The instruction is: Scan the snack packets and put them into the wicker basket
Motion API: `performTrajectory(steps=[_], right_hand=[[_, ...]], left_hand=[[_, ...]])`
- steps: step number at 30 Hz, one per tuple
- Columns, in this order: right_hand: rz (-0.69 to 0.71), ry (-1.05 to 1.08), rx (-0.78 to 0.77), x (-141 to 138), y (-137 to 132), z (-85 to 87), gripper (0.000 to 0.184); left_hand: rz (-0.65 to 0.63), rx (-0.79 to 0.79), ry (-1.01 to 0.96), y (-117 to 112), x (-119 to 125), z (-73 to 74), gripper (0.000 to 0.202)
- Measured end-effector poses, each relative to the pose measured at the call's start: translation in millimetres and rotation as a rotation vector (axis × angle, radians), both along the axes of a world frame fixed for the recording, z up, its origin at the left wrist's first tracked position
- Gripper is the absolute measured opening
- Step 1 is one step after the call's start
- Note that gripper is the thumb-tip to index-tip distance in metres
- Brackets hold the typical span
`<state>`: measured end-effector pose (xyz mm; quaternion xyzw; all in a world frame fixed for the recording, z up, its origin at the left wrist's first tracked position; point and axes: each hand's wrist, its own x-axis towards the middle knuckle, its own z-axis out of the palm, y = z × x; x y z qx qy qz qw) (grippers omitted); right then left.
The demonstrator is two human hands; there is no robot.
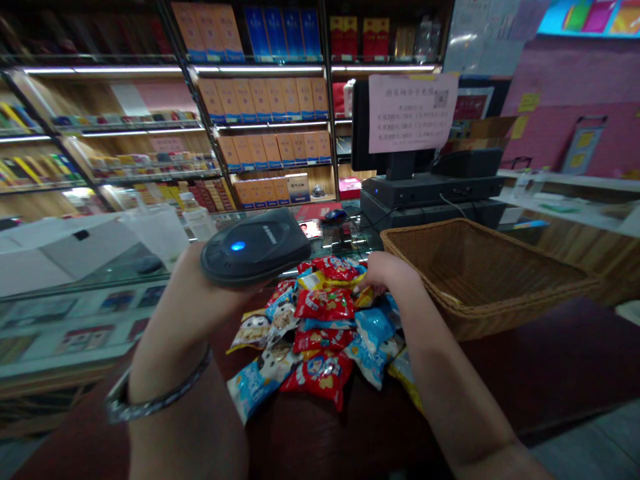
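Note:
My left hand is raised and shut on a dark grey handheld barcode scanner, which shows a glowing blue light on top. A heap of small red, blue and yellow snack packets lies on a dark surface below the scanner. My right hand rests on the far edge of the heap, its fingers curled against the packets. I cannot tell whether it grips one. A woven wicker basket stands just to the right of that hand, and its inside looks bare except for a small pale scrap.
Behind the heap is a glass display counter holding a red item and small objects. A black monitor with a pink paper notice stands on a dark machine at the back right. Shelves of boxed goods fill the background.

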<state>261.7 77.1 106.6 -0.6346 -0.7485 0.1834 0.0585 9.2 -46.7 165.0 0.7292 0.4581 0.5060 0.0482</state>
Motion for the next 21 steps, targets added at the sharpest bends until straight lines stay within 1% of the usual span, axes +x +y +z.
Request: performTrajectory(steps=[2, 3, 5, 7, 11, 14, 16, 18, 21], right_hand=[[-0.031, -0.017, 0.094, -0.1, -1.1, 4.6, 0.029], [-0.041, -0.025, 0.146, -0.1, -1.7, 6.6, 0.026], [-0.047, -0.004, 0.225, 0.8, -4.5, 10.1, 0.015], [-0.025, 0.063, 0.280, 4.0, -11.3, 14.3, 0.002], [0.114, 0.192, 0.433, 17.6, -34.8, 27.3, 0.022], [0.149, 0.261, 0.615, 30.2, -47.8, 37.2, 0.028], [0.147, 0.354, 0.735, 37.6, -49.3, 41.2, 0.029], [0.153, 0.470, 0.826, 43.5, -45.8, 42.6, 0.029], [0.177, 0.578, 0.880, 50.8, -38.0, 42.3, 0.027]], left_hand=[[-0.012, 0.005, -0.005, 1.3, 0.2, -0.8, 0.042], [-0.018, 0.008, -0.007, 1.9, 0.5, -1.1, 0.040], [-0.014, 0.014, -0.006, 2.7, 1.3, -1.3, 0.037], [-0.008, 0.014, 0.002, 3.0, 1.6, -1.0, 0.035], [-0.019, -0.002, 0.008, 3.2, -0.1, 0.7, 0.037], [-0.018, -0.013, -0.008, 4.5, -3.0, 2.2, 0.041], [-0.004, -0.031, 0.009, 6.2, -5.2, 2.6, 0.039], [0.025, -0.064, 0.053, 8.7, -7.2, 2.0, 0.032], [0.043, -0.136, 0.093, 13.0, -7.8, -0.2, 0.026]])
